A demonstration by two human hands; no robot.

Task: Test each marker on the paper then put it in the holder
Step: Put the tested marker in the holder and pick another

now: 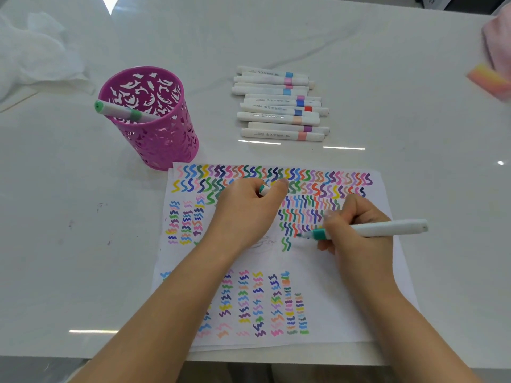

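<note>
My right fingers [333, 220] pinched the teal marker [387, 227], tip on the paper [331, 299] just past them, while my left fingers [247, 189] clutched its cap [264, 190] and probably held that paper steady.

I see a glossy white table [359, 51] with faint grey veins and strip-light glints [344, 148]; crumpled white tissue [36, 51] at its far left corner, pink cloth [497, 42] at its right edge.

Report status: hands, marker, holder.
Right hand grips teal marker, tip on paper. Left hand holds cap. Holder has one green marker; nothing in the way.
</note>
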